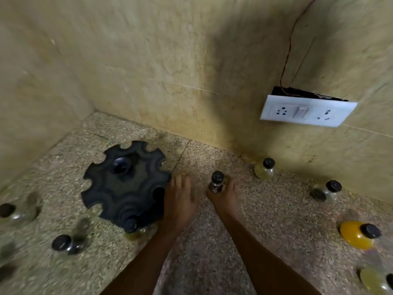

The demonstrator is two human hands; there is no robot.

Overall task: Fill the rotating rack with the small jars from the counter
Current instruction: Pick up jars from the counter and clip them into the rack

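Your right hand (223, 194) gripped a dark-capped jar (217, 182); your left hand (180, 196), fingers relaxed, rested beside the rack (125, 184). Steady it and seat the jar upright in an open notch.

Only two bare forearms and two hands show, coming in from the bottom edge of the view. The left hand (180, 199) and the right hand (223, 199) wear no gloves, and no ring, watch or bracelet can be seen on either. No sleeve reaches the visible part of the arms, which are uncovered as far as the frame's edge. The picture is blurred, so finer marks cannot be made out.
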